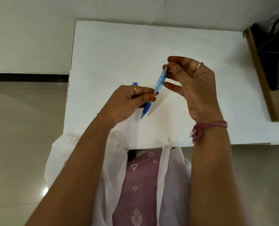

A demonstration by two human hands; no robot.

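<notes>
A translucent blue pen [159, 82] hangs tilted above the white table [119, 51], its tip pointing down toward me. My left hand [129, 101] pinches the pen near its darker blue grip section. My right hand [192, 84] pinches the pen's upper end between thumb and forefinger, where a thin clear-and-metal part shows. A small blue piece [135, 83] peeks out behind my left hand's knuckles; I cannot tell what it is.
The white table's near edge runs close to my body, and its left edge drops to a pale tiled floor [21, 128]. A brown-edged dark object [269, 62] stands at the right. A white wall [37, 30] lies beyond.
</notes>
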